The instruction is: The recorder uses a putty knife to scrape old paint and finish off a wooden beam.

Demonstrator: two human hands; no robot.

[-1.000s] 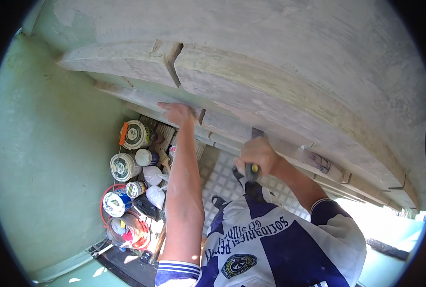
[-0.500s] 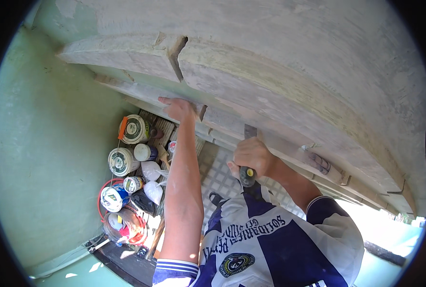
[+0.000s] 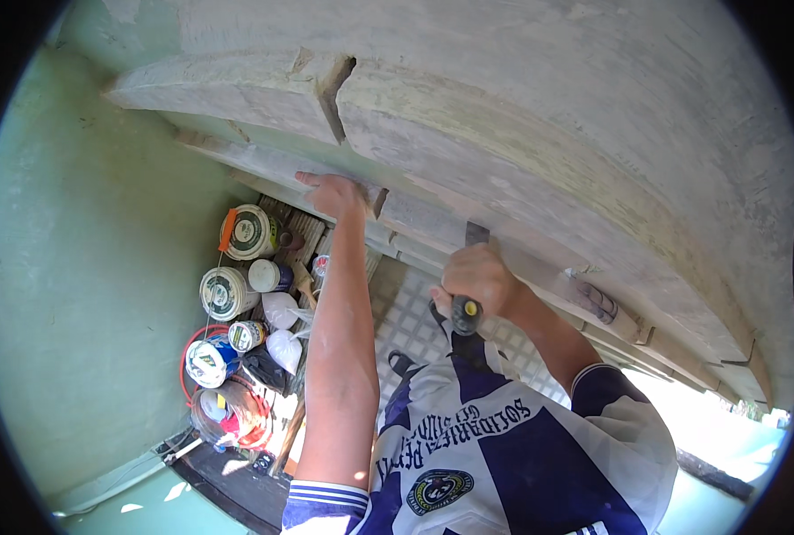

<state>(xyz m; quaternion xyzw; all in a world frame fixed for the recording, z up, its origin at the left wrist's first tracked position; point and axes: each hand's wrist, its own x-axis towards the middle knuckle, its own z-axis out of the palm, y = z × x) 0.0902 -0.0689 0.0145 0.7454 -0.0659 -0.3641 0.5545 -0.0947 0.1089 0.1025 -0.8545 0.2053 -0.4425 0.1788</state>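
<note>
My right hand is wrapped round the dark handle of a putty knife. The knife's flat metal blade points up toward the lower plastered ledge; whether it touches cannot be made out. The handle's butt, with a yellow spot, sticks out below my fist. Farther left, my left hand rests against the same ledge, beside a narrow notch. One of its digits stretches left along the ledge, and the other fingers are partly hidden. No tool shows in it.
A thick curved ledge with a gap juts out above both hands. Lidded buckets, plastic bags and a red hose crowd wooden slats at lower left. A dark shoe-like object lies on the ledge at right. Tiled floor lies below.
My right hand and the putty knife have shifted slightly right, and the blade now tilts a little more. The left hand stays at the same place on the ledge.
</note>
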